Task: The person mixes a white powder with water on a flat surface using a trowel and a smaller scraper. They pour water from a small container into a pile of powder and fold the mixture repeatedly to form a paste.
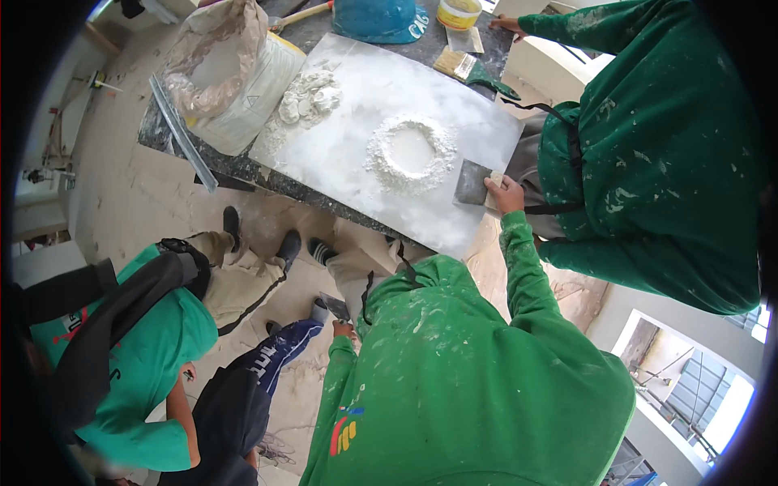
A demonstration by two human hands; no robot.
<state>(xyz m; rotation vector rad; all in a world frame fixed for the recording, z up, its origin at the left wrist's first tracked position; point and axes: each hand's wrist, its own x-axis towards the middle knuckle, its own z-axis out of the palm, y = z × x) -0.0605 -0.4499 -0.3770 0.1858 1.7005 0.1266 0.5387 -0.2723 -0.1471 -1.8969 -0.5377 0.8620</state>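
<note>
My right hand [506,195] grips a wide putty knife [471,181] with a dark, square blade. The blade rests on a white board [348,174] at its right side. Next to it lies a ring of white powder [377,154] with a hollow middle. My left hand [344,329] hangs low, off the table, closed round the handle of a smaller putty knife [335,307]. At the board's far left is a lumpy heap of powder [309,99]. An opened paper sack [247,101] of powder stands beside that heap.
A metal straightedge [182,134] lies along the dark table's [324,204] left end. A blue hard hat [377,20], yellow tub [459,14] and brush [454,62] sit at the back. A co-worker in dark green [648,154] stands close on the right; another person [138,348] is at left.
</note>
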